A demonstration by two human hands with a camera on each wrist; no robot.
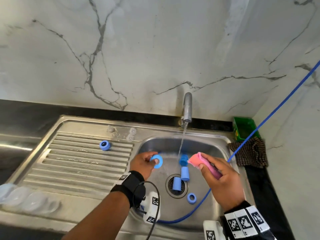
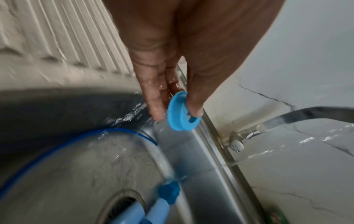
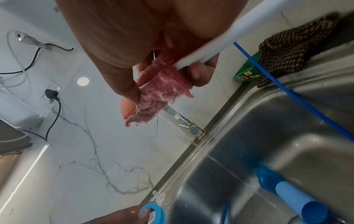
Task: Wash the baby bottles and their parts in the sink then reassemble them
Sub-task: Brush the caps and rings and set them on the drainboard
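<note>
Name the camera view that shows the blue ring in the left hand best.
The left wrist view: the blue ring fills the middle, sharp, pinched between thumb and fingers of the left hand, its hole visible. The head view shows it whole but small. The right wrist view catches only part of it at the bottom edge.

Head view looks down; wrist views sit close, sharing the sink (image 1: 204,146).

Over the steel sink (image 1: 223,149), the left hand (image 1: 142,164) pinches a blue ring (image 1: 157,161); the right hand (image 1: 221,177) grips a pink sponge (image 1: 196,161). Water runs from the tap (image 1: 187,108) onto a blue part (image 1: 183,159). Two light-blue caps (image 1: 185,173) (image 1: 176,183) lie by the drain, another ring (image 1: 191,198) nearer. A third ring (image 1: 105,145) stands on the drainboard (image 1: 78,161) to the left.
</note>
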